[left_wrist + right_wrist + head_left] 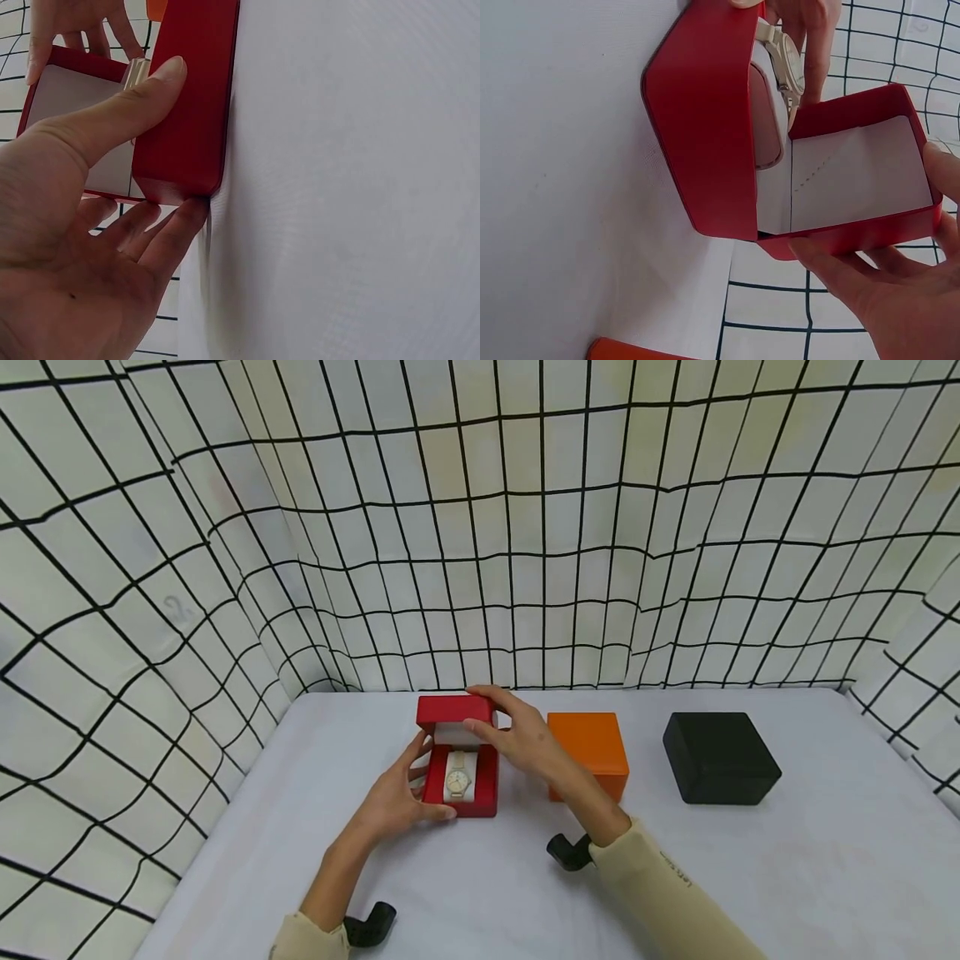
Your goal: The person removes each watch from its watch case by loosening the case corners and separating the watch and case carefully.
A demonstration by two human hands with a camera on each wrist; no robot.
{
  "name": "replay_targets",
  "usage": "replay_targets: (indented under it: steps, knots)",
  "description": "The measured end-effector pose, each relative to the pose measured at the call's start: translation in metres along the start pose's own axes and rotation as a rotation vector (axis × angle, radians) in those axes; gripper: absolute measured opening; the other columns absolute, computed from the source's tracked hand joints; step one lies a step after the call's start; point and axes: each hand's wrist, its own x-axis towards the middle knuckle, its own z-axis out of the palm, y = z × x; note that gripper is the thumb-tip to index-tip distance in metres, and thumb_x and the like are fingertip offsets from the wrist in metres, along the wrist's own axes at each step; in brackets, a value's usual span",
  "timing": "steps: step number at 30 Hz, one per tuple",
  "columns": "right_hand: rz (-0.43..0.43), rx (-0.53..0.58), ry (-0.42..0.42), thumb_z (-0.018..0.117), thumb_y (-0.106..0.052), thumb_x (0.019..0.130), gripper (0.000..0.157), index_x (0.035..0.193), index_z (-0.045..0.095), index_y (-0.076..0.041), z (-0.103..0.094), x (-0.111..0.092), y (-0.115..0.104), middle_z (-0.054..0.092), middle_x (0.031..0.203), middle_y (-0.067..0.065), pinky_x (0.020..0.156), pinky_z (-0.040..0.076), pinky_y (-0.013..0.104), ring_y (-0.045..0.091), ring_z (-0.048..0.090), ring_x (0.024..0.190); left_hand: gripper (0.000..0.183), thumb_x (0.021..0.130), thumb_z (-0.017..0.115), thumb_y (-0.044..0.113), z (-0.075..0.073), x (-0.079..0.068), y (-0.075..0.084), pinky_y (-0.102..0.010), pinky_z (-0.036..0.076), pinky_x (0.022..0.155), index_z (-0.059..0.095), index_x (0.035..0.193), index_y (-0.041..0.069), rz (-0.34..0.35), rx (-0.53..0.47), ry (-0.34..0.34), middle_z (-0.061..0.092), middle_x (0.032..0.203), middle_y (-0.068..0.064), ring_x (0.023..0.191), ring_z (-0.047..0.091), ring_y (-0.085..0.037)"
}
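Note:
A red watch box [487, 806] stands on the white table with its lid [453, 710] raised. Inside, a light-dialed wristwatch [457, 781] is wrapped round a white cushion; the right wrist view shows this watch [789, 64] from the side. My left hand [397, 793] grips the base, thumb over the front wall and fingers along the left side, as the left wrist view confirms at the red front [195, 112]. My right hand [521, 735] holds the lid at its right end, thumb on the front edge. White lining [855, 172] shows inside the lid.
Just right of the red box sits an orange box [585, 739], partly behind my right forearm. Farther right is a black box [720, 756]. Black-lined grid walls [540, 568] enclose the table [825, 860] at the back and sides.

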Motion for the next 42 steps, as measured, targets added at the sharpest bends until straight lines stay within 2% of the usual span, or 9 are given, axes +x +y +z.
replay_targets:
  steps: [9,18,23,27,34,42]
  knots:
    - [-0.008,0.049,0.011,0.069,-0.034,0.1,0.056,0.153,0.05,-0.031,0.001,-0.001,0.001,0.061,0.146,0.006,0.115,0.047,0.059,0.031,0.052,0.142,0.124,0.072,0.095,0.018,0.001,0.0,-0.003,-0.046,0.059,0.102,0.017,0.168,0.02,0.005,-0.028,-0.006,0.037,0.168,-0.011,0.144,0.05,-0.043]
    - [-0.004,0.092,0.029,0.067,-0.028,0.102,0.064,0.16,0.039,-0.026,0.001,0.002,0.002,0.056,0.154,0.009,0.113,0.05,0.055,0.034,0.048,0.148,0.123,0.072,0.096,0.017,0.002,0.003,-0.002,-0.045,0.06,0.1,0.018,0.168,0.021,-0.005,-0.034,-0.009,0.035,0.169,-0.01,0.144,0.05,-0.042]
    - [0.007,0.111,0.033,0.067,-0.022,0.102,0.07,0.163,0.033,-0.029,0.001,-0.001,0.0,0.045,0.162,0.005,0.11,0.053,0.051,0.033,0.046,0.15,0.123,0.072,0.095,0.016,0.001,0.001,0.001,-0.047,0.06,0.1,0.018,0.168,0.018,-0.001,-0.022,-0.013,0.033,0.17,-0.011,0.145,0.049,-0.043]
    - [0.007,0.09,0.044,0.067,-0.019,0.101,0.073,0.164,0.03,-0.025,0.003,-0.004,-0.002,0.038,0.166,0.006,0.11,0.053,0.051,0.032,0.045,0.15,0.123,0.074,0.095,0.017,-0.002,-0.002,0.006,-0.048,0.059,0.101,0.016,0.168,0.015,-0.011,-0.021,-0.034,0.031,0.17,-0.014,0.147,0.046,-0.044]
    - [-0.041,0.043,0.12,0.07,-0.014,0.099,0.07,0.16,0.037,-0.013,0.004,-0.008,-0.006,0.046,0.154,0.015,0.107,0.055,0.052,0.034,0.048,0.145,0.108,0.084,0.087,0.022,-0.007,-0.005,0.01,-0.05,0.054,0.108,0.018,0.166,0.009,-0.035,-0.052,-0.075,0.033,0.168,-0.019,0.152,0.039,-0.045]
    - [-0.076,0.013,0.172,0.072,-0.011,0.097,0.06,0.151,0.045,-0.007,0.006,-0.013,-0.007,0.048,0.148,0.017,0.103,0.058,0.05,0.036,0.054,0.136,0.096,0.084,0.087,0.019,-0.01,-0.003,0.008,-0.051,0.054,0.109,0.029,0.16,0.01,-0.017,-0.098,-0.068,0.036,0.165,-0.019,0.152,0.039,-0.045]
